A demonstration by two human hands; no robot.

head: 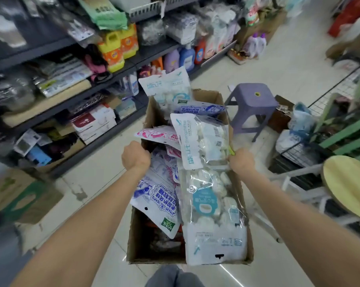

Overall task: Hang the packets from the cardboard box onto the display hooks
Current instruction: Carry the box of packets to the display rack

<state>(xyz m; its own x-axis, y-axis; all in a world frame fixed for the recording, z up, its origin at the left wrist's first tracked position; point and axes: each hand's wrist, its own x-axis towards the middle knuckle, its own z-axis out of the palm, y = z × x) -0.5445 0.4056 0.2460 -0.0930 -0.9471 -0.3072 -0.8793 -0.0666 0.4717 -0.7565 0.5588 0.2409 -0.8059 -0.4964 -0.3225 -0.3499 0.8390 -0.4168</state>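
A long cardboard box full of several snack packets is held out in front of me above the shop floor. My left hand grips its left wall and my right hand grips its right wall, fingers curled over the edges. On top lie clear packets of white sweets, a blue and white printed packet and a pink printed packet. One more white packet sticks up at the far end. No display hooks are clearly visible.
Dark shelving with detergent bottles and boxed goods runs along the left. A purple plastic stool stands beyond the box. A round yellow-topped stool and wire racks are on the right. A green and brown carton sits low left.
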